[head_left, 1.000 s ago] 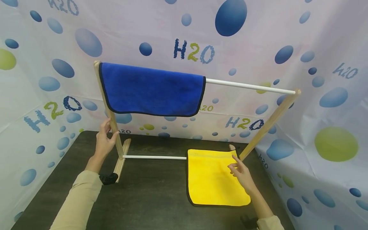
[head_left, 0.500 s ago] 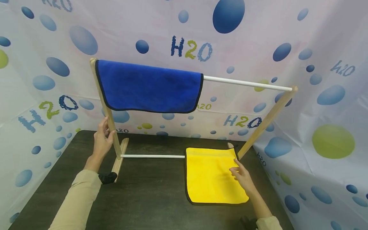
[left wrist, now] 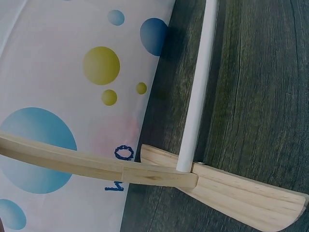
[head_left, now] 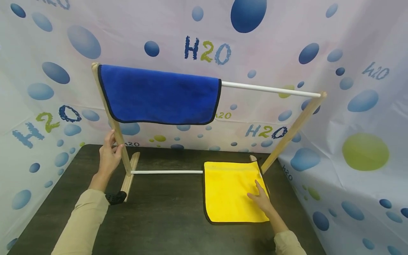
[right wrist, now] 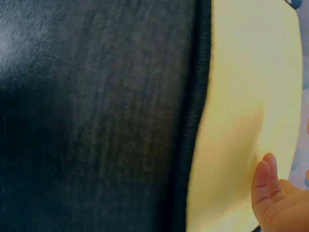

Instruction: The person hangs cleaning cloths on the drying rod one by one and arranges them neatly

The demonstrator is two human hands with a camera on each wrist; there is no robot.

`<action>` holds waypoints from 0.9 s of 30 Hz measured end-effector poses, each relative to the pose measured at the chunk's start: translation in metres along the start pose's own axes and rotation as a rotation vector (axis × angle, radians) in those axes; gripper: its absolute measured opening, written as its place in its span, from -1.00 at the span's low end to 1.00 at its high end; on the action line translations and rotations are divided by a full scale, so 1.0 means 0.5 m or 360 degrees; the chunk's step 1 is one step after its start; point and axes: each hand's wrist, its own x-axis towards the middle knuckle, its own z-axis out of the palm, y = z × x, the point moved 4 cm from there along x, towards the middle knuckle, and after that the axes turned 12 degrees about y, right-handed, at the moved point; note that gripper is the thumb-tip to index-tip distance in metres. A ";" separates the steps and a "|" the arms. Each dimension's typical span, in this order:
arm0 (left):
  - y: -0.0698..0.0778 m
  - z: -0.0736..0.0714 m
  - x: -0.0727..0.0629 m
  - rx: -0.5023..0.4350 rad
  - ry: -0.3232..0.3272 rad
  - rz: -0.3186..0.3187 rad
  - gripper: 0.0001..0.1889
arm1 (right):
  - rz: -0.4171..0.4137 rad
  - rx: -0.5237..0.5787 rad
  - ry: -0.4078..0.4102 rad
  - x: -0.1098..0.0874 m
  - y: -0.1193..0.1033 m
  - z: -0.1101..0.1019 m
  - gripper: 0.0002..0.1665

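Observation:
A blue cloth (head_left: 159,95) with black edging hangs over the white upper rod (head_left: 271,88) of a wooden rack, at its left end. Lower down, a yellow cloth (head_left: 231,194) with black edging lies across the right part of the lower rod (head_left: 167,172). My left hand (head_left: 108,157) holds the left wooden post (head_left: 119,138) between thumb and fingers, below the blue cloth. Over the right side of the yellow cloth is my right hand (head_left: 262,201), fingers extended; contact is unclear. The right wrist view shows fingers (right wrist: 275,198) beside the yellow cloth's surface.
The rack's right post (head_left: 293,132) slants up from the dark wooden table (head_left: 159,219). Its left foot (left wrist: 246,195) rests on the table. A white printed curtain (head_left: 172,21) stands behind and at both sides.
The head view has shifted, moving the scene left. My right hand has drawn back from the yellow cloth's right edge, where a bit of white rod now shows. My left hand stays at the post.

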 end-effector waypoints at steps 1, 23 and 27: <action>0.000 0.000 0.000 -0.0009 -0.0002 -0.0006 -0.30 | 0.0014 -0.0030 -0.0007 0.003 0.006 0.004 -0.07; 0.004 -0.001 -0.004 0.0035 0.0041 -0.0058 -0.32 | -0.0344 -0.0483 0.0176 0.009 0.019 0.046 -0.28; 0.005 0.003 -0.001 0.0032 0.0046 -0.0040 -0.33 | -0.0433 -0.0514 0.0236 0.011 0.019 0.045 -0.43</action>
